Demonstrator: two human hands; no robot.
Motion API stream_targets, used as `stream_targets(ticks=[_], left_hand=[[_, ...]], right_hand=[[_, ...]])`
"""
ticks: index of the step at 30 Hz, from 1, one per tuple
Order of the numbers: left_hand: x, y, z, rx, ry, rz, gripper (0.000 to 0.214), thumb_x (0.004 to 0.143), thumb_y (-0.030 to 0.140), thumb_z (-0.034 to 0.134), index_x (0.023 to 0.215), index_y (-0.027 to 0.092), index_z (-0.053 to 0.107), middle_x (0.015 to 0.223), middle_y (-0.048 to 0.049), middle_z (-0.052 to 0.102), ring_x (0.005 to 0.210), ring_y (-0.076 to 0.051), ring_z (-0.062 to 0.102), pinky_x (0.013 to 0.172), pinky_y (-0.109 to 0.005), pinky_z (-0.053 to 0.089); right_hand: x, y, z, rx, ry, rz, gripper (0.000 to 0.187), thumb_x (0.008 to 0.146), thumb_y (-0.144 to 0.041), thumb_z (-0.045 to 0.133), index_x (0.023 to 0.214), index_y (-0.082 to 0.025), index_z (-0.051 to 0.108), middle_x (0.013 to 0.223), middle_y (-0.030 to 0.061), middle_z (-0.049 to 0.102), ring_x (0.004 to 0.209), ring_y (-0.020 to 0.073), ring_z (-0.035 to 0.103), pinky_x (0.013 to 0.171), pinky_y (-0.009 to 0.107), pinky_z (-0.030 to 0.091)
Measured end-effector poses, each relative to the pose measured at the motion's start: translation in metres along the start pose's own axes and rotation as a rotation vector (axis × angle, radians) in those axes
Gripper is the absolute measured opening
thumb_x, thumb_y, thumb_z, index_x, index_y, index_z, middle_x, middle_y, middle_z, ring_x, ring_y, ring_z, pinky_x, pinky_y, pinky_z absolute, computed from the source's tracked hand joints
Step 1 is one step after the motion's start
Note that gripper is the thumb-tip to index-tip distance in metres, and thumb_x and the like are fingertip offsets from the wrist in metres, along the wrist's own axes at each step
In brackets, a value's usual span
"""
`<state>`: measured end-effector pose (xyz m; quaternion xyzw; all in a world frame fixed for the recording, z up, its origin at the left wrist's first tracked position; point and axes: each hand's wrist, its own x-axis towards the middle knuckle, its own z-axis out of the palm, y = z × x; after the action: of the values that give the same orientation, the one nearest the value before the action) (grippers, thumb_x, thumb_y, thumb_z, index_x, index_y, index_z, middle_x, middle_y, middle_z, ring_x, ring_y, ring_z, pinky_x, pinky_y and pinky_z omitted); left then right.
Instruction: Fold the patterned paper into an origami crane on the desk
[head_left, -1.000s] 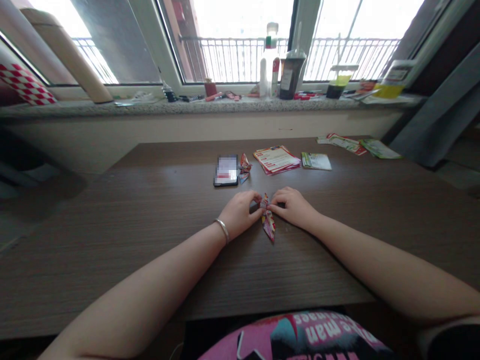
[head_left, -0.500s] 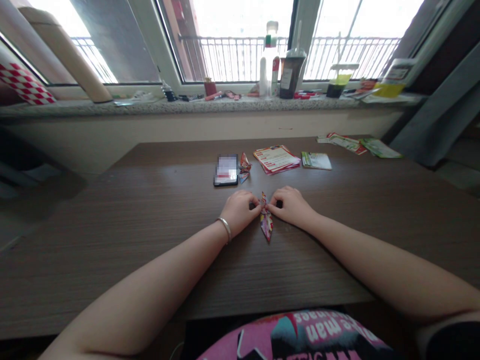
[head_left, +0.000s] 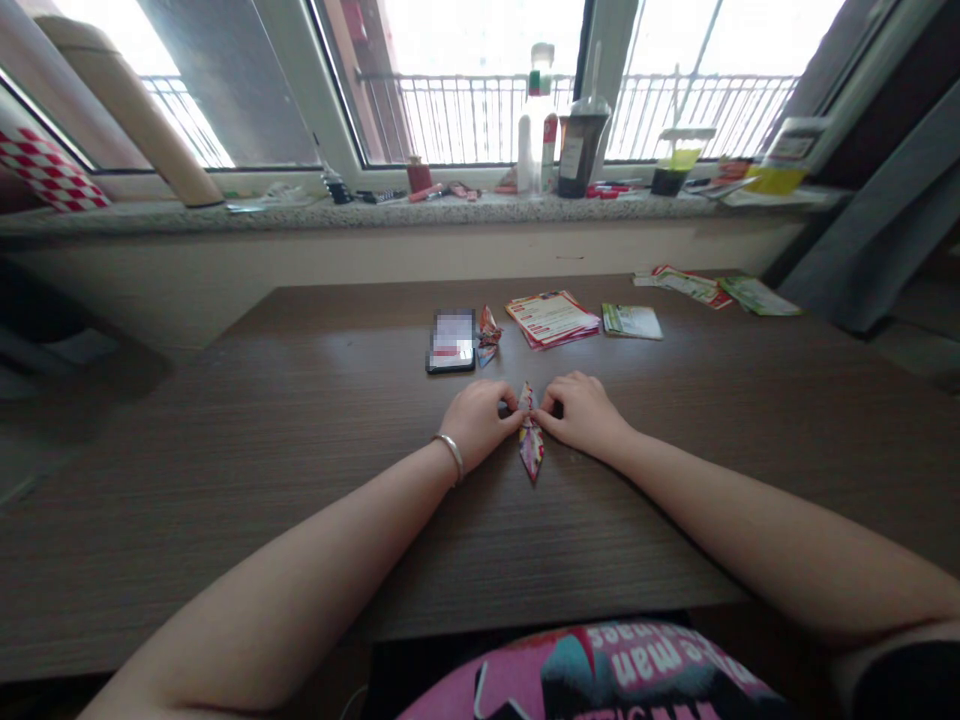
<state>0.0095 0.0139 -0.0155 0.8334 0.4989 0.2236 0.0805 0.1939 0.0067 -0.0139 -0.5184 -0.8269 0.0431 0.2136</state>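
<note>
A narrow piece of folded, printed paper (head_left: 532, 455), pointed at both ends, lies between my hands with its lower tip toward me. My left hand (head_left: 480, 415), a silver bangle at its wrist, pinches the paper's left edge near the middle. From the other side my right hand (head_left: 581, 412) pinches the right edge, thumb and forefinger closed in a ring. The fingertips nearly meet over the paper and hide a little of its centre. Beyond my left hand, a second folded paper piece (head_left: 489, 335) in red and orange rests against a phone (head_left: 451, 340) with a lit screen.
A stack of printed sheets (head_left: 553, 318) and a small card pile (head_left: 632, 321) lie farther back on the brown table (head_left: 315, 420). More leaflets (head_left: 690, 286) are at the far right. Bottles, a dark cup (head_left: 582, 150) and small items line the stone windowsill (head_left: 420, 208).
The far half of the folded paper now looks wider and flatter between my fingers. Its near tip has shifted slightly left. Both hands stay almost in place.
</note>
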Motion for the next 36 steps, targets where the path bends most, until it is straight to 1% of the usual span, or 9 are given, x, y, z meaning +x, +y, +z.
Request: stream_targets(ticks=[6, 14, 16, 19, 21, 27, 30, 33, 36], left_hand=[[-0.0035, 0.0041, -0.0031, 0.066, -0.002, 0.092, 0.014, 0.080, 0.034, 0.056, 0.080, 0.020, 0.055, 0.080, -0.0018, 0.062, 0.074, -0.017, 0.056, 0.065, -0.028, 0.043], [-0.0078, 0.0063, -0.0077, 0.119, -0.050, 0.232, 0.019, 0.086, 0.037, 0.050, 0.093, 0.022, 0.058, 0.090, -0.0041, 0.064, 0.086, -0.019, 0.058, 0.077, -0.031, 0.046], [-0.0088, 0.0068, -0.0078, 0.143, -0.054, 0.252, 0.020, 0.086, 0.037, 0.049, 0.095, 0.021, 0.059, 0.091, -0.0044, 0.064, 0.087, -0.019, 0.058, 0.078, -0.032, 0.046], [-0.0094, 0.0075, -0.0078, 0.174, -0.061, 0.265, 0.022, 0.087, 0.038, 0.049, 0.094, 0.020, 0.059, 0.090, -0.0047, 0.064, 0.087, -0.019, 0.058, 0.079, -0.031, 0.046], [-0.0094, 0.0082, -0.0081, 0.195, -0.071, 0.269, 0.022, 0.087, 0.038, 0.049, 0.093, 0.020, 0.060, 0.088, -0.0048, 0.063, 0.086, -0.019, 0.058, 0.079, -0.031, 0.046], [-0.0099, 0.0096, -0.0095, 0.226, -0.086, 0.263, 0.024, 0.088, 0.038, 0.047, 0.089, 0.020, 0.062, 0.088, -0.0053, 0.062, 0.086, -0.018, 0.057, 0.078, -0.030, 0.045], [-0.0098, 0.0085, -0.0089, 0.231, -0.088, 0.257, 0.025, 0.088, 0.039, 0.047, 0.088, 0.019, 0.062, 0.088, -0.0055, 0.062, 0.086, -0.019, 0.057, 0.077, -0.030, 0.046], [-0.0091, 0.0071, -0.0082, 0.224, -0.099, 0.261, 0.026, 0.088, 0.040, 0.047, 0.091, 0.019, 0.062, 0.089, -0.0056, 0.062, 0.087, -0.019, 0.058, 0.079, -0.030, 0.046], [-0.0086, 0.0068, -0.0081, 0.221, -0.103, 0.268, 0.028, 0.088, 0.040, 0.046, 0.093, 0.019, 0.063, 0.089, -0.0059, 0.063, 0.088, -0.019, 0.058, 0.080, -0.032, 0.046]], right_hand=[[-0.0024, -0.0017, -0.0029, 0.010, 0.002, -0.017, 0.019, 0.078, -0.034, 0.060, 0.066, -0.019, 0.059, 0.077, 0.0046, 0.064, 0.081, 0.0203, 0.051, 0.075, 0.032, 0.034], [-0.0034, -0.0008, -0.0051, 0.008, -0.015, -0.023, 0.014, 0.076, -0.026, 0.059, 0.065, -0.019, 0.055, 0.077, 0.0033, 0.064, 0.083, 0.0196, 0.055, 0.077, 0.031, 0.037], [-0.0038, -0.0007, -0.0052, 0.017, -0.019, -0.021, 0.015, 0.076, -0.026, 0.059, 0.064, -0.019, 0.054, 0.076, 0.0031, 0.064, 0.081, 0.0191, 0.056, 0.082, 0.033, 0.037], [-0.0046, -0.0006, -0.0047, 0.038, -0.017, -0.015, 0.015, 0.076, -0.025, 0.059, 0.063, -0.019, 0.054, 0.077, 0.0014, 0.065, 0.082, 0.0180, 0.057, 0.097, 0.040, 0.030], [-0.0048, -0.0005, -0.0039, 0.049, -0.015, -0.007, 0.014, 0.075, -0.025, 0.058, 0.064, -0.019, 0.053, 0.078, 0.0006, 0.065, 0.083, 0.0176, 0.058, 0.102, 0.043, 0.024], [-0.0042, 0.0007, -0.0023, 0.056, 0.004, 0.021, 0.015, 0.074, -0.028, 0.059, 0.064, -0.019, 0.054, 0.080, 0.0008, 0.066, 0.086, 0.0185, 0.059, 0.105, 0.047, 0.022], [-0.0046, 0.0013, -0.0027, 0.059, 0.017, 0.032, 0.013, 0.073, -0.031, 0.061, 0.070, -0.020, 0.056, 0.080, 0.0003, 0.067, 0.084, 0.0186, 0.060, 0.105, 0.049, 0.022], [-0.0059, 0.0009, -0.0040, 0.061, 0.019, 0.000, 0.009, 0.075, -0.029, 0.061, 0.081, -0.022, 0.061, 0.083, -0.0003, 0.068, 0.086, 0.0188, 0.061, 0.106, 0.050, 0.021], [-0.0074, -0.0004, -0.0057, 0.034, 0.028, -0.043, 0.009, 0.077, -0.028, 0.060, 0.083, -0.024, 0.065, 0.087, 0.0007, 0.069, 0.090, 0.0193, 0.061, 0.108, 0.051, 0.016]])
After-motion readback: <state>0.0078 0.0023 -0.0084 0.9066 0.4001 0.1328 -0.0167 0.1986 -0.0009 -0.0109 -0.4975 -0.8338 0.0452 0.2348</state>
